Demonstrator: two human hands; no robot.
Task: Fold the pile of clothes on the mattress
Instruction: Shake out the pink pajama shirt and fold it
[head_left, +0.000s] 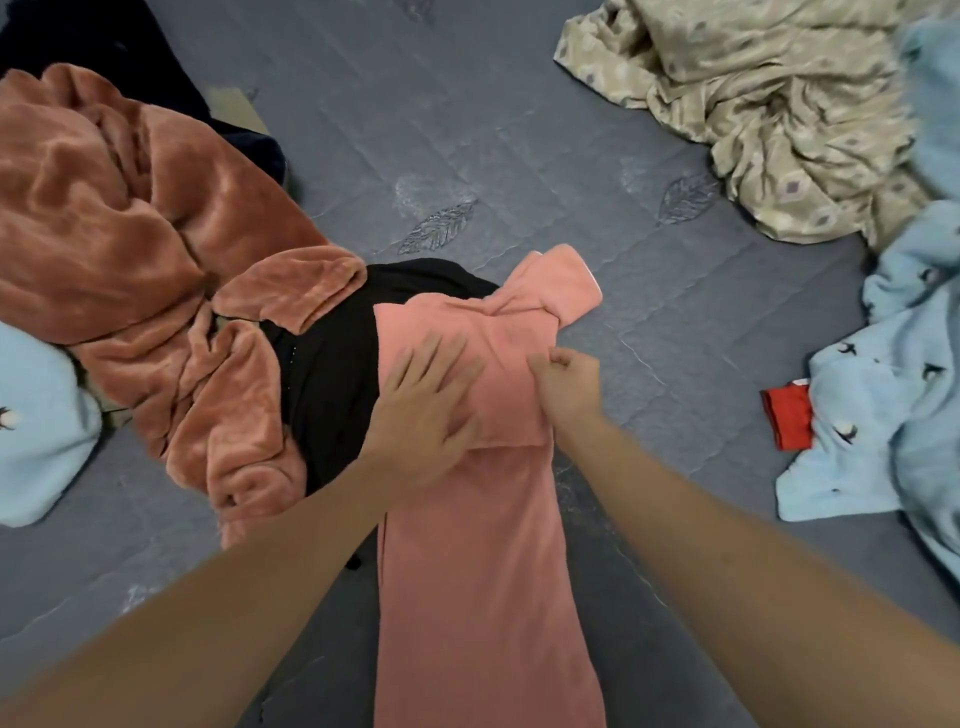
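Pink garment (467, 545): soft matt fleece, smooth nap. Rust blanket (130, 218): plush velvety pile, slight sheen on folds. Black cloth (327, 374): thin, matt. Beige fabric (779, 114): satiny, glossy, printed, creased. Blue fleece (893, 374): fuzzy, matt, printed. Mattress (467, 130): grey quilted cloth, stitched leaf motifs, faint sheen. Red item (787, 418): cloth, matt.

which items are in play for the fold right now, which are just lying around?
In play:
pink garment
left hand, flat on it
right hand, pinching its edge

Lying around:
rust fleece garment
black garment
beige patterned cloth
light blue printed garment
red item
mattress
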